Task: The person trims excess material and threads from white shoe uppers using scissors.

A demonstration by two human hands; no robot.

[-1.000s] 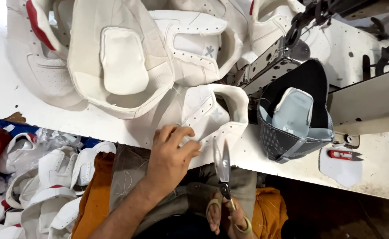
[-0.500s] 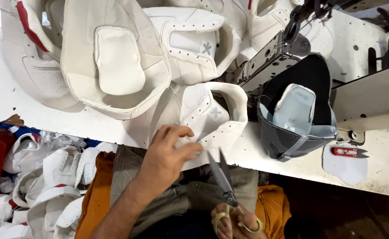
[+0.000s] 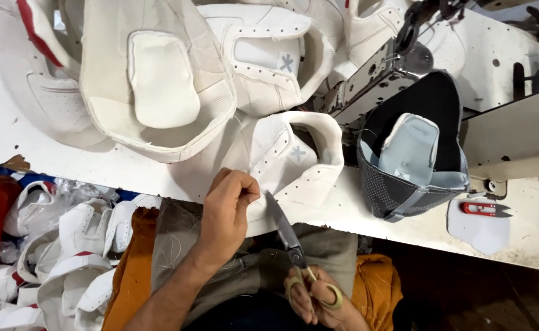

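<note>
Left hand (image 3: 231,205) reaching up from the lap, forearm slanting in from the lower left, fingers curled tight and pinching the near edge of the white shoe upper (image 3: 284,162) right at the counter's lip. Right hand (image 3: 318,301) low at the bottom of the frame, fingers threaded through the yellowish loops of the scissors (image 3: 288,233), gripping them firmly. Blades pointing up and left, tip just beside the left thumb and the pinched edge of the upper; whether the blades stand open or closed, cannot tell.

White shoe upper lying on the counter (image 3: 49,156), perforated panel up, collar opening toward the sewing machine (image 3: 386,67), lower edge hanging slightly over the front lip. Behind it, touching, a heap of more white uppers (image 3: 159,86), filling most of the far counter. To the right, near but apart, a grey-black shoe upper (image 3: 413,165) standing open near the front edge. Further right, a small red thread snip (image 3: 484,209) on a white patch, well apart from both hands. Little bare counter around the work except at far left and far right. Below the lip, to the left, a pile of white uppers (image 3: 55,257) beside the orange cloth (image 3: 131,270).
</note>
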